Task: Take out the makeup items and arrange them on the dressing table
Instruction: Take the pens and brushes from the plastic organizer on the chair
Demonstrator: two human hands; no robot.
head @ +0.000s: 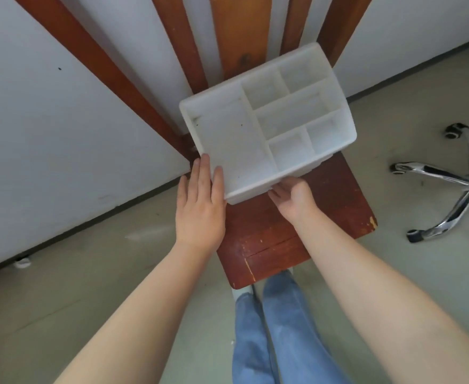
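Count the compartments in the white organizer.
6 in the organizer: one large at the left, two at the far side, one long middle, two near right.

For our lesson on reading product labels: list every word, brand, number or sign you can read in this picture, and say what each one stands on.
None: no readable text, brand, number or sign appears anywhere in this view.
White plastic organiser tray: plain walls and dividers, no label showing; the dark specks are marks, not print.
Wooden chair: only scratches and chipped paint.
Swivel chair base: bare chrome, no marking.
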